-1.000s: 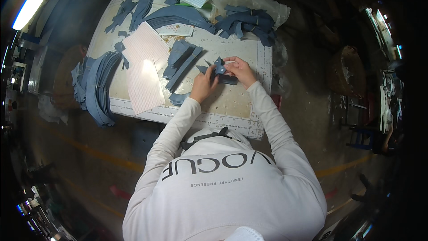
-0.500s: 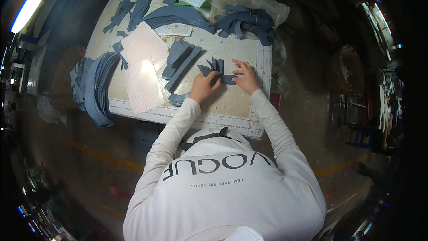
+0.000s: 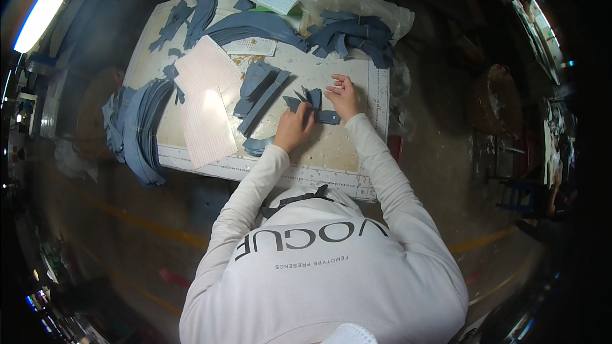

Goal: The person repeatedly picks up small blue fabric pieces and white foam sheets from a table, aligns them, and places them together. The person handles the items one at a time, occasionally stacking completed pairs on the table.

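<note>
A small bunch of blue-grey fabric pieces [image 3: 314, 97] stands fanned up on the table in front of me. My left hand [image 3: 295, 127] grips its near left side, the fingers closed on the cloth. From the bunch a flat strip end [image 3: 329, 117] sticks out to the right, with a small pale mark on it. My right hand [image 3: 343, 99] hovers just right of the bunch, fingers apart and holding nothing that I can see. Left of my left hand lie folded stacks of the same cloth [image 3: 260, 92] and a small curved stack [image 3: 257, 145].
Pink-lined paper sheets [image 3: 207, 105] cover the table's left middle. A thick tied bundle of strips [image 3: 140, 130] hangs over the left edge. More blue-grey bundles [image 3: 258, 27] lie along the back, beside a tied heap [image 3: 354, 35] and clear plastic [image 3: 382, 9].
My right hand has shifted slightly up and left, off the strip end, which now shows more fully. My left hand keeps its grip on the bunch.
</note>
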Demonstrator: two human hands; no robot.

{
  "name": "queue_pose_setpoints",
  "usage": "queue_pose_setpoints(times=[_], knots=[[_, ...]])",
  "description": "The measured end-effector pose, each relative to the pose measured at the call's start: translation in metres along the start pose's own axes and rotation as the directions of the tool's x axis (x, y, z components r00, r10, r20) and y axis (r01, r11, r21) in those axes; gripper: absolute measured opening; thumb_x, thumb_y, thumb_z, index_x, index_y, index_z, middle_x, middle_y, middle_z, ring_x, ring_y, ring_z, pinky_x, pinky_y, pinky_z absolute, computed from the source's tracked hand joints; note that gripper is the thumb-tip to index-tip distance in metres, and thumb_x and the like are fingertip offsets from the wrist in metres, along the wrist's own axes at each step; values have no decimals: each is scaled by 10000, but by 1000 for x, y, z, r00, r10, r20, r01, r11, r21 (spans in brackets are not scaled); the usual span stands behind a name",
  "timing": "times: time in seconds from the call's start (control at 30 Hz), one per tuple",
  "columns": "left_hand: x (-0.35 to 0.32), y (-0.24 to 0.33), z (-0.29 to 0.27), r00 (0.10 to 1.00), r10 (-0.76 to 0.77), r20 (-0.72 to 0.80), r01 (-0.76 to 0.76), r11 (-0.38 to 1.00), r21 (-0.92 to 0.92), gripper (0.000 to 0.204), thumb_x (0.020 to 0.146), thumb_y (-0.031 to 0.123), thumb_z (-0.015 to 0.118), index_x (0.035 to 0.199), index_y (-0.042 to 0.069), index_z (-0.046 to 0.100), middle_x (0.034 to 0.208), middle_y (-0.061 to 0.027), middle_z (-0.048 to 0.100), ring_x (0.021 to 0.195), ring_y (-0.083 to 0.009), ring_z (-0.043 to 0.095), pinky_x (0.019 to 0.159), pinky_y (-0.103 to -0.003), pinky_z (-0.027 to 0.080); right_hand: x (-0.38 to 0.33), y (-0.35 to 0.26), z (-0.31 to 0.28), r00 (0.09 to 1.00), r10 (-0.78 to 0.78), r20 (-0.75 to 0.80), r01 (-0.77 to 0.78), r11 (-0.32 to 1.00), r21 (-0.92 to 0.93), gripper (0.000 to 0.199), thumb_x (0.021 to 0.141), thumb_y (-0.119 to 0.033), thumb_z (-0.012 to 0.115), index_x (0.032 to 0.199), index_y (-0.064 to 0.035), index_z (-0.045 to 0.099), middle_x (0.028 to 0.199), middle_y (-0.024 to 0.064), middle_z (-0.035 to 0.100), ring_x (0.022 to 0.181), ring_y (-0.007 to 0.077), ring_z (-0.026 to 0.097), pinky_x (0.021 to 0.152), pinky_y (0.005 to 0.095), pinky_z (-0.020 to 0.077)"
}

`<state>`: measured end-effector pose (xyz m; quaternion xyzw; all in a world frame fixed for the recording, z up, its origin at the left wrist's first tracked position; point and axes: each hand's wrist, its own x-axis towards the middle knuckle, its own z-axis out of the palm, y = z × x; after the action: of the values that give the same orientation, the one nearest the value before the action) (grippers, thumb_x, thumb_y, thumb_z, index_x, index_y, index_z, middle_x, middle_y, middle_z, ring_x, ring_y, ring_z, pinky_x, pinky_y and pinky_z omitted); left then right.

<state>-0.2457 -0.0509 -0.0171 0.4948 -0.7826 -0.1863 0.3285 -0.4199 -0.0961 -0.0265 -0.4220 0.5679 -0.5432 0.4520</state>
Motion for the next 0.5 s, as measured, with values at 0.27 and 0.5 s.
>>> queue_pose_setpoints(times=[0.27, 0.5], knots=[[-1, -7, 0, 996, 89, 9, -88, 996, -14, 191, 813, 123, 626, 1000, 107, 593, 687, -136, 635, 612, -346, 624, 593, -436, 495, -14, 15, 36, 966, -254, -57, 235, 945, -227, 423, 695, 105, 661, 1073, -56, 560, 1097, 99, 484, 928, 198, 650, 733, 307, 571], [1, -3, -3, 995, 96, -13, -96, 995, -29, 169, 818, 122, 611, 986, 107, 602, 666, -125, 631, 596, -332, 621, 591, -424, 497, -20, 16, 40, 948, -314, -51, 295, 928, -229, 373, 714, 149, 600, 1034, -43, 584, 1110, 96, 451, 936, 203, 623, 731, 306, 592]])
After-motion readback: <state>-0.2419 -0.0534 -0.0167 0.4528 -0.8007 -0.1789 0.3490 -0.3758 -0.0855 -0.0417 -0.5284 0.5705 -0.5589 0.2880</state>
